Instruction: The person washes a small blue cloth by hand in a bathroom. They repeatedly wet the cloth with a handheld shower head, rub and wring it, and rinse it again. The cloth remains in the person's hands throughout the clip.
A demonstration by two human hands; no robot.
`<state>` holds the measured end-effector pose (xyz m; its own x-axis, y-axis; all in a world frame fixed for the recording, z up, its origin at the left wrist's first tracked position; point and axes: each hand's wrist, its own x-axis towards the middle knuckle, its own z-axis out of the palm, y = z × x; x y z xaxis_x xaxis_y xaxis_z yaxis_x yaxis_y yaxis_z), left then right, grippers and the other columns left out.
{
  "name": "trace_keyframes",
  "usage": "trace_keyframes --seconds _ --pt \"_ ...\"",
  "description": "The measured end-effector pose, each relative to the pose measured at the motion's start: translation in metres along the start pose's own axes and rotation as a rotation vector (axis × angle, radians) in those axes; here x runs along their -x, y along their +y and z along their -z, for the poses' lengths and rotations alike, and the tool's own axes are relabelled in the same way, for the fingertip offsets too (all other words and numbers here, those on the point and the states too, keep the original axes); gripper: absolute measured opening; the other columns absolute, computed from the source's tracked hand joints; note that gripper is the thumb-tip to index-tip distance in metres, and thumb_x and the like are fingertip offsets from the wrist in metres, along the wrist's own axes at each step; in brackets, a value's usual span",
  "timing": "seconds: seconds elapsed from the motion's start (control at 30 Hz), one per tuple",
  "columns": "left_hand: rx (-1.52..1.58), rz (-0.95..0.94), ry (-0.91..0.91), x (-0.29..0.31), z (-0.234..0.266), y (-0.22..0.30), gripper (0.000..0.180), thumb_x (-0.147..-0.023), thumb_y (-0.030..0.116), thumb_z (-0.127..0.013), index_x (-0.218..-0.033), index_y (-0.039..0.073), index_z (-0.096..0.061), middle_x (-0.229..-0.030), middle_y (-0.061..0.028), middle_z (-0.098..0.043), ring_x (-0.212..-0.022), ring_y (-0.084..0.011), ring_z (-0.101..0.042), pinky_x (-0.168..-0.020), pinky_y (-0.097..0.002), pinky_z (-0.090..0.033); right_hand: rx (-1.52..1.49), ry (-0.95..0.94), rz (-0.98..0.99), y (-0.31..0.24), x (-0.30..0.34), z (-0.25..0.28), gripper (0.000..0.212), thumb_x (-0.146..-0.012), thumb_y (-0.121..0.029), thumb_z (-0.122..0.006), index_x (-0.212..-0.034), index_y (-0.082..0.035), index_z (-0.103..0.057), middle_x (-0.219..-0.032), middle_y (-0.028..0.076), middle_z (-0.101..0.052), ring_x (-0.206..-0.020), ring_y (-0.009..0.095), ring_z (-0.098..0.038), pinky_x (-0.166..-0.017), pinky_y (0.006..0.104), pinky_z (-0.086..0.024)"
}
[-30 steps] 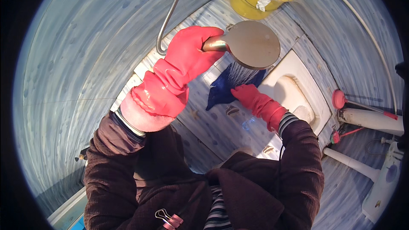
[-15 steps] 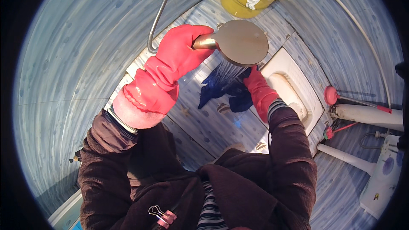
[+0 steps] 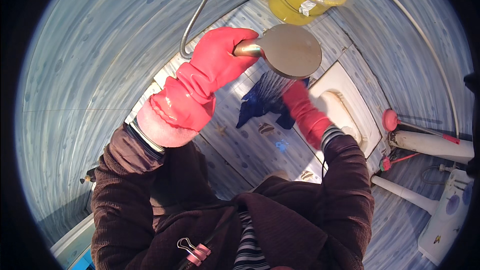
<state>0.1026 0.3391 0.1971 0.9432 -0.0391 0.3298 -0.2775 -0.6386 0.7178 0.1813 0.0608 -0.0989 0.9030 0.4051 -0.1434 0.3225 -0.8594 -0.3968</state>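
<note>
My left hand [image 3: 220,57], in a pink rubber glove, is wrapped round the handle of a shower head [image 3: 292,51]. The round head faces down, and water sprays from it onto a dark blue cloth [image 3: 262,101] lying wet and crumpled on the tiled floor. Beside the cloth's right edge is my right hand [image 3: 302,107], also in a pink glove. Its fingers are blurred and partly hidden behind the spray and shower head, so whether they grip the cloth does not show.
A squat toilet pan [image 3: 345,102] is set in the floor on the right. A yellow bucket [image 3: 295,5] full of white plastic and paper stands at the back. A plunger [image 3: 392,120] and a white pipe [image 3: 430,142] are at the right wall. A metal hose [image 3: 200,10] hangs at the back left.
The whole view has shifted slightly. My right hand is now smeared by motion at the cloth, and the cloth lies a little differently. The shower head keeps spraying in my left hand.
</note>
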Motion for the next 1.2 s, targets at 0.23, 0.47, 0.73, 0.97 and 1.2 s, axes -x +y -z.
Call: trace_keyframes --seconds 0.23,0.47,0.73,0.97,1.2 --pt "0.047 0.049 0.008 -0.005 -0.001 0.000 0.029 -0.085 0.028 -0.078 -0.107 0.008 -0.074 -0.087 -0.0161 -0.069 -0.084 -0.0376 -0.066 -0.074 -0.0426 -0.052 0.243 0.099 0.264 -0.127 0.029 -0.068 0.052 -0.085 -0.023 -0.065 -0.136 -0.014 -0.059 -0.128 0.023 -0.057 -0.124 0.047 -0.050 -0.090 0.0623 -0.047" --pt "0.094 0.071 0.085 -0.007 0.008 -0.011 0.032 -0.083 0.027 -0.081 -0.109 0.009 -0.075 -0.095 -0.0166 -0.073 -0.089 -0.0372 -0.069 -0.078 -0.0418 -0.055 -0.106 -0.093 0.319 -0.143 -0.005 -0.024 0.059 -0.085 -0.024 -0.068 -0.142 -0.013 -0.054 -0.145 0.020 -0.050 -0.132 0.045 -0.049 -0.101 0.0690 -0.041" --pt "-0.074 0.056 0.150 -0.014 0.013 -0.046 0.032 -0.080 0.023 -0.082 -0.110 0.012 -0.076 -0.097 -0.0164 -0.073 -0.091 -0.0398 -0.069 -0.080 -0.0434 -0.056 0.273 -0.276 0.463 -0.165 0.029 -0.061 0.050 -0.084 -0.024 -0.065 -0.133 -0.016 -0.061 -0.142 0.015 -0.055 -0.128 0.037 -0.052 -0.091 0.0521 -0.050" --pt "-0.173 0.090 0.135 -0.011 0.016 -0.050 0.034 -0.078 0.023 -0.083 -0.110 0.014 -0.076 -0.096 -0.0158 -0.073 -0.091 -0.0393 -0.069 -0.080 -0.0433 -0.056 0.264 -0.056 0.513 -0.195 0.030 -0.029 0.053 -0.086 -0.035 -0.068 -0.135 -0.019 -0.060 -0.148 0.013 -0.050 -0.133 0.038 -0.048 -0.102 0.0529 -0.048" --pt "-0.224 0.043 0.064 -0.003 0.019 -0.050 0.034 -0.085 0.017 -0.081 -0.116 0.006 -0.073 -0.095 -0.0104 -0.073 -0.085 -0.0203 -0.071 -0.079 -0.0333 -0.055 -0.171 0.266 0.565 -0.107 -0.013 -0.032 0.054 -0.080 -0.031 -0.076 -0.129 -0.011 -0.065 -0.136 0.012 -0.063 -0.128 0.033 -0.057 -0.103 0.0451 -0.050"
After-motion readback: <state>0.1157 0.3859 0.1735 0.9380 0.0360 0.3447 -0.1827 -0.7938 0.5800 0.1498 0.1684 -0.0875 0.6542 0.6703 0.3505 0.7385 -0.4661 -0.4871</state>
